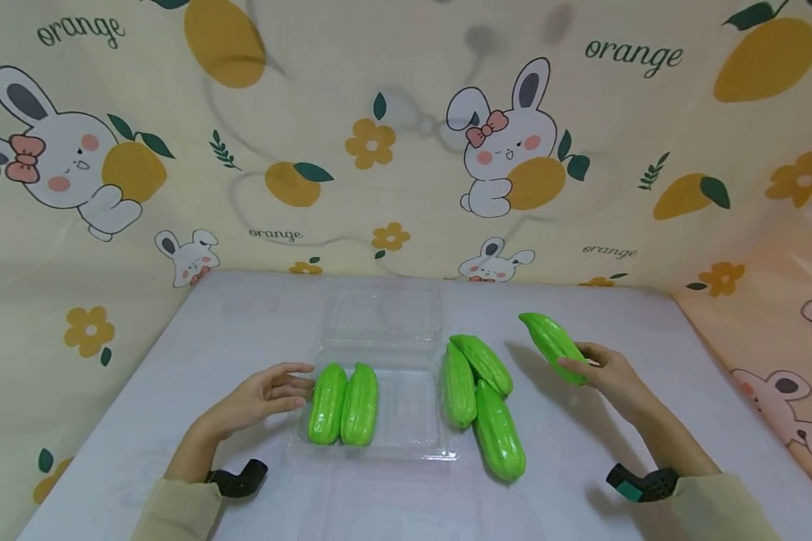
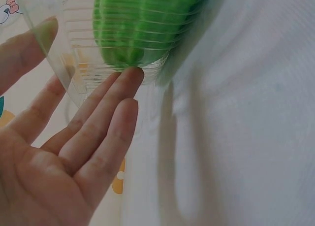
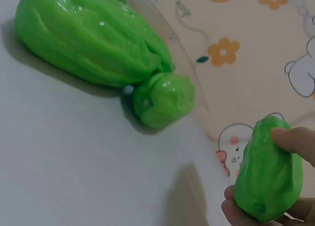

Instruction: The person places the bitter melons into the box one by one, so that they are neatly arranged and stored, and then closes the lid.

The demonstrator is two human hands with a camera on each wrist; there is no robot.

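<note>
In my right hand is a bright green bitter-melon-like vegetable, gripped at its lower end between thumb and fingers and raised above the table. Two more green vegetables lie side by side in the left part of a clear plastic box, whose lid is folded back behind it. With fingers extended, my left hand is at the box's left wall; the left wrist view has its fingertips right at the ribbed side. Three loose green vegetables lie between the box and my right hand.
The white table is backed by a cream cloth printed with rabbits, oranges and flowers. The clear lid lies flat toward the back. A dark wrist device sits on the left wrist, another on the right.
</note>
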